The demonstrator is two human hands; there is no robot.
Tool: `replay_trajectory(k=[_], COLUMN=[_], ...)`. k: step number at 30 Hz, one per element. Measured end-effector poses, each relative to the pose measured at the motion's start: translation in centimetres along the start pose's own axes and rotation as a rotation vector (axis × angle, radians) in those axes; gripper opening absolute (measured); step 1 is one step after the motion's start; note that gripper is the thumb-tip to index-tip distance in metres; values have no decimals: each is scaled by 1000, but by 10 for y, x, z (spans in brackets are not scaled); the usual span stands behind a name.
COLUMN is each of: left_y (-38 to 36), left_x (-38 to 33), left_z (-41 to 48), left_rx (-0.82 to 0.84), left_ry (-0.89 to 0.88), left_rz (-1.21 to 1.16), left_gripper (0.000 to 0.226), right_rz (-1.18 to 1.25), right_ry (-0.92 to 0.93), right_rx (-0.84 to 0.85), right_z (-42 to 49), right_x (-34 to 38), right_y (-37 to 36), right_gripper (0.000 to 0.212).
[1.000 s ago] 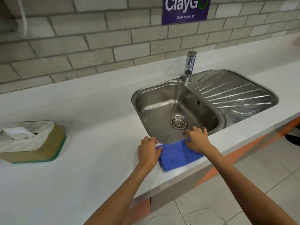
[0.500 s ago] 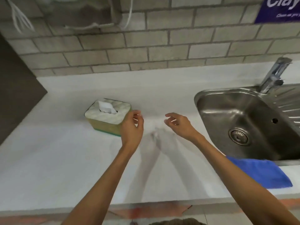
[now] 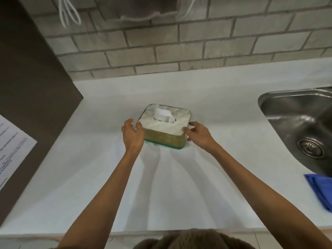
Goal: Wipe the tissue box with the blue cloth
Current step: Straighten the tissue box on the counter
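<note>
- Tissue box (image 3: 164, 129) sits mid tabletop (image 3: 224, 112), upright.
- L hand (image 3: 133, 134) & R hand (image 3: 199, 134) flank it; each grip open, fingertips touching its sides.
- Blue cloth (image 3: 321, 191) lies far right by sink (image 3: 294, 123), untouched.

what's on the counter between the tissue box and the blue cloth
Only the right hand and forearm cross it; otherwise bare counter from tissue box to blue cloth, in the head view.

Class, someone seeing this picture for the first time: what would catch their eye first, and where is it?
First the tissue box mid-counter, with the left hand and right hand at its two sides. Next the blue cloth at the counter's front right edge, beside the steel sink.
</note>
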State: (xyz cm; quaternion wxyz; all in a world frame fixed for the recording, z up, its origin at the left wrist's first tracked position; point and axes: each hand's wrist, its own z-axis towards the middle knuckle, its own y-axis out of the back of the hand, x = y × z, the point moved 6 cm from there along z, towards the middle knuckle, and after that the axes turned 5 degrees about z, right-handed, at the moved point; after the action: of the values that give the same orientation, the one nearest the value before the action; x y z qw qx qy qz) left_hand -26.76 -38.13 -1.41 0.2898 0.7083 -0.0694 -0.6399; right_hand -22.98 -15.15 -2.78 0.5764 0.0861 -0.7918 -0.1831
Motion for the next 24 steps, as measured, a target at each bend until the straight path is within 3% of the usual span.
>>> replay_trajectory(k=[5, 11, 24], left_y=[-13, -17, -43], left_x=[10, 11, -7], left_z=[14, 32, 117], left_rx=[93, 50, 65], left_ry=[49, 81, 118], left_rz=[31, 30, -24], left_gripper=[43, 43, 48], right_rz=[59, 102, 139], right_ry=[-33, -9, -13], right_rx=[-44, -10, 6], right_z=[6, 33, 145], right_x=[4, 22, 63], right_y=[-7, -18, -26], right_gripper=[51, 41, 41])
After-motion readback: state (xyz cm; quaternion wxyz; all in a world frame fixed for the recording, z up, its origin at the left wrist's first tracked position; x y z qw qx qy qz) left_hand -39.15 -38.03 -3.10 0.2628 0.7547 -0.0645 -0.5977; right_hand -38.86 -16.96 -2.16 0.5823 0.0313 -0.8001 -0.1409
